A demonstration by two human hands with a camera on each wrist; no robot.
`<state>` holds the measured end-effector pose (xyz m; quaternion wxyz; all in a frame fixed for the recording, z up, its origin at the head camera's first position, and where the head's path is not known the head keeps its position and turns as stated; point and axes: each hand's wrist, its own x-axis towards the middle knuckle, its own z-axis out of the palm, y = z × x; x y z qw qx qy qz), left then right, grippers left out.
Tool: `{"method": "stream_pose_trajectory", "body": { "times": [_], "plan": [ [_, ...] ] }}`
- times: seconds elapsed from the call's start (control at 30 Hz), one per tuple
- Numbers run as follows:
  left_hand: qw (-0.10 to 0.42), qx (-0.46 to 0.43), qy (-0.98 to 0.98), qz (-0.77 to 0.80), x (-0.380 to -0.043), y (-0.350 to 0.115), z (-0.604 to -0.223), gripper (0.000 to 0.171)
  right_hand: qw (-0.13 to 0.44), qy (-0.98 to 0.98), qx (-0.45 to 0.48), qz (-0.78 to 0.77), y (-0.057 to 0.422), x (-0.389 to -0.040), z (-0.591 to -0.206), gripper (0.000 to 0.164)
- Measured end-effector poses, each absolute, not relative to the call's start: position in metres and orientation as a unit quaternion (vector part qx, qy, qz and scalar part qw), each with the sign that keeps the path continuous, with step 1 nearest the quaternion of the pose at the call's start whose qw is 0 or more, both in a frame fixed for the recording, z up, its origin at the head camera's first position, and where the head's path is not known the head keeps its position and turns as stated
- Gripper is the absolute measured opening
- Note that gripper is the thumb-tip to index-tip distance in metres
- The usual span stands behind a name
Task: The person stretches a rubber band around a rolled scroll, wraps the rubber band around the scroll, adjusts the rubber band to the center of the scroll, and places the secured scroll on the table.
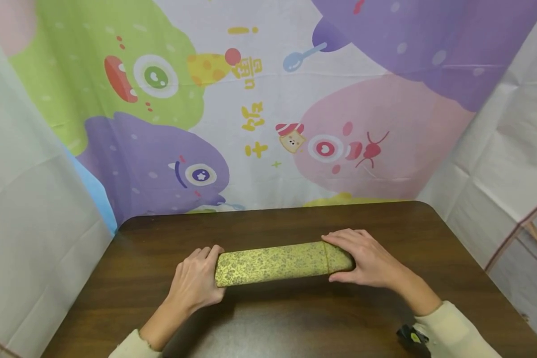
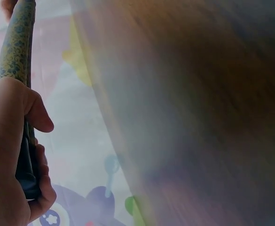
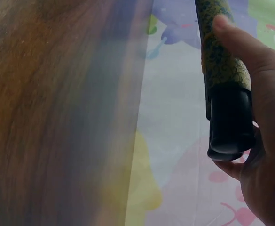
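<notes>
A long yellow-green roll [image 1: 273,263] with a dark floral pattern is held level above the brown table, and a thin seam or band crosses it near its right end. Its exact kind is not plain. My left hand [image 1: 197,278] grips the left end, with the thumb over the side in the left wrist view. Around the right end, my right hand [image 1: 369,261] has its fingers on the far edge and its thumb on the near one. The right wrist view shows black, flanged end pieces [image 3: 231,120]; a black end [image 2: 29,174] also appears beside the left palm.
The brown wooden table [image 1: 277,333] has rounded far corners. Behind it hangs a curtain [image 1: 259,184] printed with cartoon monsters, and pale cloth walls [image 1: 22,223] flank both sides. A small black device [image 1: 412,335] is beside the right sleeve.
</notes>
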<state>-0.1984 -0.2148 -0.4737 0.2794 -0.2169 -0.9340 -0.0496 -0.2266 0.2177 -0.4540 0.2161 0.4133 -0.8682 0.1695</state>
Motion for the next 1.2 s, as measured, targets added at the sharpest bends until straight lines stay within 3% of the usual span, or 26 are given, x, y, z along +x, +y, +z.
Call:
{"method": "stream_pose_trajectory", "body": {
  "times": [1.2],
  "plan": [
    [0.289,-0.22,-0.931,-0.045,-0.2,-0.211,-0.48,0.066,0.231,-0.864,0.419,0.156,0.215,-0.229,-0.46,0.081]
  ]
}}
